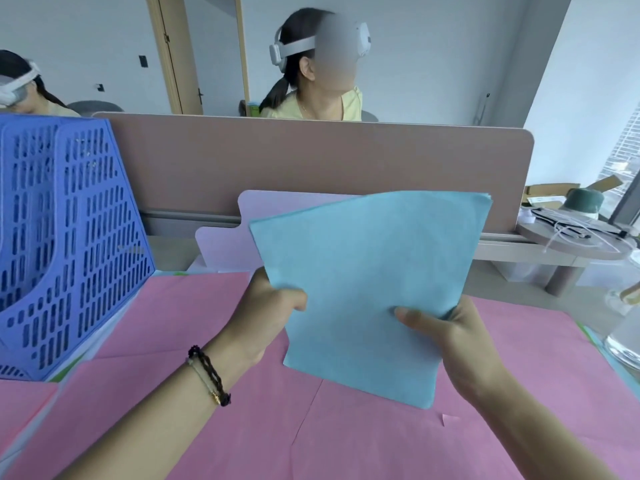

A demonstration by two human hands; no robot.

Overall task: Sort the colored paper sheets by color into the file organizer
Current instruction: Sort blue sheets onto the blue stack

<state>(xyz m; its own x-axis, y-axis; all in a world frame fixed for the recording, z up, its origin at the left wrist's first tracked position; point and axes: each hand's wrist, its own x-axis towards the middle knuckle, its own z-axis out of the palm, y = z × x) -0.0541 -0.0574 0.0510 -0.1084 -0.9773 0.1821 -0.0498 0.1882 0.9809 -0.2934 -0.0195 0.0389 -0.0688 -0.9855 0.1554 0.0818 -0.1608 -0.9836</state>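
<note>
Currently we hold the blue paper stack (367, 289) above the bench (166, 251), left hand (266, 313) pinching its left edge, right hand (450, 337) gripping the lower right with fingers (412, 315) curled over it. Pink sheets (311, 427) lie beneath. At far left stands the blue file organizer (65, 244); contents not discernible.
</note>
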